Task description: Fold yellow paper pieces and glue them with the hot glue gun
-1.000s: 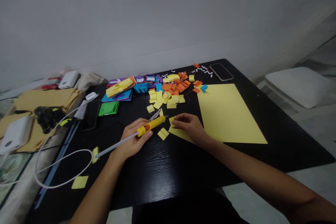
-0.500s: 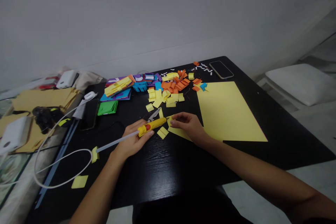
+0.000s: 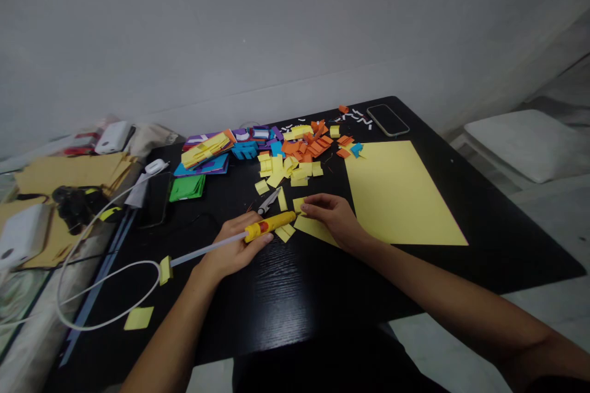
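Gluing: left hand (image 3: pixel 230 252) grips glue gun (image 3: pixel 270 225), nozzle at yellow piece (image 3: pixel 300 204) pinched by right hand (image 3: pixel 332 216); best kept pressed flat.

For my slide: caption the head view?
Left hand holds yellow glue gun; right hand steadies yellow paper.

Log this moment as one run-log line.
left hand: holds yellow glue gun, tip at small yellow paper piece | right hand: pinches that piece | nearby: scissors, large yellow sheet, black table
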Demonstrator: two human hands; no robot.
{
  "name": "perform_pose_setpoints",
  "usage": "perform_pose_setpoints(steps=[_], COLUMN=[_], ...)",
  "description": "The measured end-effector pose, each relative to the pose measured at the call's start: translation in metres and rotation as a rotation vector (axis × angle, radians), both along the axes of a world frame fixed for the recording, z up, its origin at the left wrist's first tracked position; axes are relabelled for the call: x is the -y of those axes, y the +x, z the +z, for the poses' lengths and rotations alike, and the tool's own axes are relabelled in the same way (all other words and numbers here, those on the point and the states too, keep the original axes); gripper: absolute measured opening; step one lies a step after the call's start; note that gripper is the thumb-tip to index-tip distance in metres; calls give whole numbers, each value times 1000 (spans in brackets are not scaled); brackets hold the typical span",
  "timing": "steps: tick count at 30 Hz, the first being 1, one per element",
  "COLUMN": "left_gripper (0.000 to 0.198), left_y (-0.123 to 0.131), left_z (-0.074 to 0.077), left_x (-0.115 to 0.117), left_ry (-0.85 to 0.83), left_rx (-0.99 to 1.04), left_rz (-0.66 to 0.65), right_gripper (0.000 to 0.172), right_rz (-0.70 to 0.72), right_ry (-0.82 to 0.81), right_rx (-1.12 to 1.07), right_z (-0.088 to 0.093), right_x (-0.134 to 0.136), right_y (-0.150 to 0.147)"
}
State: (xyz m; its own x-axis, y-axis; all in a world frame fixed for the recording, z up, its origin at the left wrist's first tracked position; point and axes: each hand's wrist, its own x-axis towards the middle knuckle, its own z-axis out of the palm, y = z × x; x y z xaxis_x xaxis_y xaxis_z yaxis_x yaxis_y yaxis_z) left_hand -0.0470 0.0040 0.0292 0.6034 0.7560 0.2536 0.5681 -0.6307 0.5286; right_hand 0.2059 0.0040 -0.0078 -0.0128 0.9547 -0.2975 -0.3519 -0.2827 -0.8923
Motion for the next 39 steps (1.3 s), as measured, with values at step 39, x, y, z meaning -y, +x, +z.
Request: perform_pose_setpoints(steps=[39], left_gripper=[18], left_y=[16], left_z=[1], left_x=[6], left_ry=[34], left_rx=[109], left_rz=[282], right_gripper=[39], right_rz=[159], right_ry=[257], right_rx=[180], right_z=[1], right_x=[18], right_y=[-7])
